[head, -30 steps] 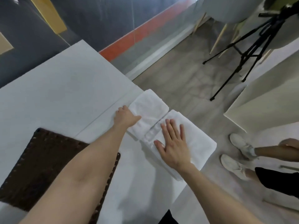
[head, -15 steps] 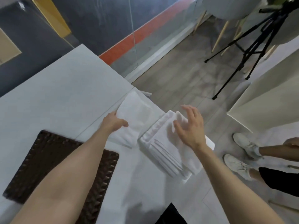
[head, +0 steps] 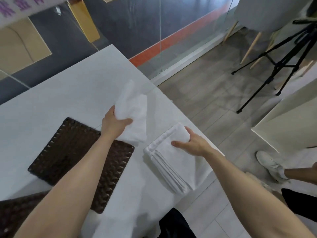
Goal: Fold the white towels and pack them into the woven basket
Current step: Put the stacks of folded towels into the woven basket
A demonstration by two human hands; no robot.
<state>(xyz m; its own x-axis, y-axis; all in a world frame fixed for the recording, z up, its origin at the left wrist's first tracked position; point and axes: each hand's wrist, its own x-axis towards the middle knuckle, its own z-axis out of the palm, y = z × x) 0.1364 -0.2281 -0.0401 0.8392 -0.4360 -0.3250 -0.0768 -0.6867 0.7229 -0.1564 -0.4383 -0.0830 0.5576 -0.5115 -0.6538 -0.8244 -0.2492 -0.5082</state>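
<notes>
On a white table [head: 68, 93] by a glass wall, the basket [head: 68, 152] sits at the near-left edge. Past its far corner the left hand [head: 113, 124] grips a folded towel [head: 133, 107], raised. The right hand [head: 192, 143] clasps the stack [head: 171, 169] at the right edge. Packing seems under way; next, the towel needs lowering flat into the basket.

2 bare forearms [head: 68, 186], dark clothing [head: 175, 224] at waist.

The loose towel [head: 134, 109] on the left is soft white cloth with a matt, fuzzy nap; the stack of towels [head: 171, 164] to its right is the same cloth. The basket [head: 72, 148] is dark brown weave, rough and ridged. The table [head: 68, 93] is smooth, matt white. The floor [head: 205, 93] looks like grey wood grain, the far wall [head: 188, 23] glossy glass, the tripod [head: 267, 78] matt black.
</notes>
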